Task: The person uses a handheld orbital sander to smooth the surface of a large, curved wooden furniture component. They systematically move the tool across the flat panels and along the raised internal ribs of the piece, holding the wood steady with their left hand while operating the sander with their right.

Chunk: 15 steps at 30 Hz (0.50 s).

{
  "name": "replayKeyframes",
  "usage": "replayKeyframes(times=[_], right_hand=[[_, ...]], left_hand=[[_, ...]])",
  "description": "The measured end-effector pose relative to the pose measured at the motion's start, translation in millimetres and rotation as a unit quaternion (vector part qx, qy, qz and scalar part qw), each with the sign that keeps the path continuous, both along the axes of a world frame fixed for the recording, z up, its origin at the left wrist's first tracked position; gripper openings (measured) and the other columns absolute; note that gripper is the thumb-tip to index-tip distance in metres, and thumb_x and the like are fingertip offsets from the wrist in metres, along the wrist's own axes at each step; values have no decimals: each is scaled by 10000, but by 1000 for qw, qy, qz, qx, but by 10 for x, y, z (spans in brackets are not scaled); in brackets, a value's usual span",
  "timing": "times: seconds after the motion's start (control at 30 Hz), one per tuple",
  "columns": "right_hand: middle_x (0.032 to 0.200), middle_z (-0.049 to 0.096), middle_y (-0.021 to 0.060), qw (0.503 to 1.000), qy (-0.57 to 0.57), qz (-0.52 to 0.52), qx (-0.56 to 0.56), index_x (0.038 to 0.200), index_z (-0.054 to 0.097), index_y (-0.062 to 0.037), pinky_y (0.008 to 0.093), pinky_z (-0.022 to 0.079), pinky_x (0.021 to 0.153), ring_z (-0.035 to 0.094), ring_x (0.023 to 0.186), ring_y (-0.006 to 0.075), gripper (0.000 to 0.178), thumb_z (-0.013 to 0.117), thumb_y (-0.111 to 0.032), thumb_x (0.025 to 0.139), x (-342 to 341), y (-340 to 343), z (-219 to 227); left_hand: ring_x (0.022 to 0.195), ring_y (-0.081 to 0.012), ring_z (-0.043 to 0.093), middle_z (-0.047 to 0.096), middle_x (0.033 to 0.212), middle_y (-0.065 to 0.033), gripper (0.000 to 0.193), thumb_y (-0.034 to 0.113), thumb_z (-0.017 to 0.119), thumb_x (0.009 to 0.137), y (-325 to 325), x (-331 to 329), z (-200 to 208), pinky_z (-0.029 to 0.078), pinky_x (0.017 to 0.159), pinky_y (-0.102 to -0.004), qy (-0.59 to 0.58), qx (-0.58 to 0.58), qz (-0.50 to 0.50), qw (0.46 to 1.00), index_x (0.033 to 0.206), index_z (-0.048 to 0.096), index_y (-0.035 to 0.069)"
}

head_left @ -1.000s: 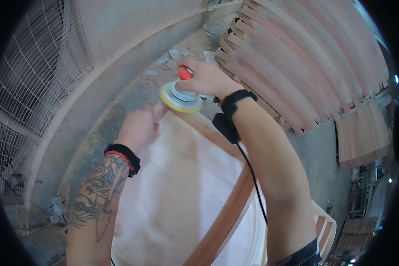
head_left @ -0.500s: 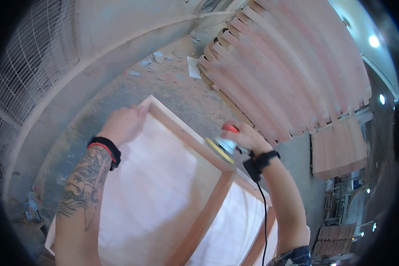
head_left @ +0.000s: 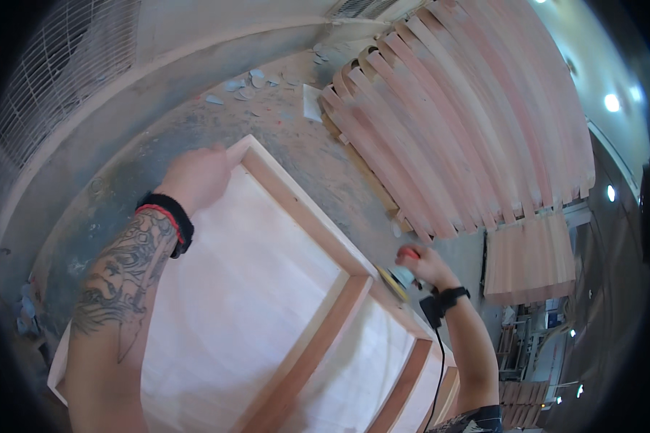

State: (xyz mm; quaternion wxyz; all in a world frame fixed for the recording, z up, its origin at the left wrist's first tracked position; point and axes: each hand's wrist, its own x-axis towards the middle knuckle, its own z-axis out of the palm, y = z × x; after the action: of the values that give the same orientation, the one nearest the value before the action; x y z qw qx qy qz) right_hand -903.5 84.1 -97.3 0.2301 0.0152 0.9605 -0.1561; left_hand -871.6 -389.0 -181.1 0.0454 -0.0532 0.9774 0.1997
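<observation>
A wooden frame (head_left: 303, 208) with a pale panel inside and reddish crossbars (head_left: 316, 346) lies tilted below me. At its far corner, my left hand (head_left: 195, 175) is closed over the left rail, its thumb side near the corner; the fingertips are hidden. My right hand (head_left: 432, 268) grips a small round power sander (head_left: 396, 280) with a red top and a yellow pad edge. The sander is slightly blurred, its pad against the outer side of the far right rail, near where a crossbar joins. A black cable (head_left: 440, 361) hangs from my right wrist strap.
Long curved wooden slats (head_left: 455, 123) stand stacked beyond the frame at the right, with a smaller wooden stack (head_left: 531, 256) beside them. Used sanding discs (head_left: 245, 88) litter the dusty floor. A wall with a wire grille (head_left: 72, 79) bounds the left side.
My right hand has moved the sander right and nearer along the rail, past the crossbar joint. My left hand stays at the corner. The view has shifted slightly.
</observation>
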Motion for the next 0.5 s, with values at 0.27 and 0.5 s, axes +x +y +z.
replayKeyframes(times=[0.27, 0.5], right_hand=[[1071, 735, 216, 966, 150, 196, -79, 1110, 721, -69, 452, 535, 890, 705, 998, 357, 553, 680, -539, 822, -958, -2533, -184], [1059, 738, 214, 936, 239, 248, -78, 1181, 714, -72, 438, 549, 877, 717, 952, 365, 596, 701, -519, 787, -1064, -3431, -139]], left_hand=[[927, -413, 728, 735, 983, -254, 253, 151, 638, 932, -57, 11, -163, 580, 845, -502, 11, 14, 2, 1000, 1098, 628, -39], [908, -414, 721, 728, 965, -253, 206, 119, 630, 919, -86, 16, -190, 575, 842, -507, 60, -10, -39, 997, 1036, 670, -46]])
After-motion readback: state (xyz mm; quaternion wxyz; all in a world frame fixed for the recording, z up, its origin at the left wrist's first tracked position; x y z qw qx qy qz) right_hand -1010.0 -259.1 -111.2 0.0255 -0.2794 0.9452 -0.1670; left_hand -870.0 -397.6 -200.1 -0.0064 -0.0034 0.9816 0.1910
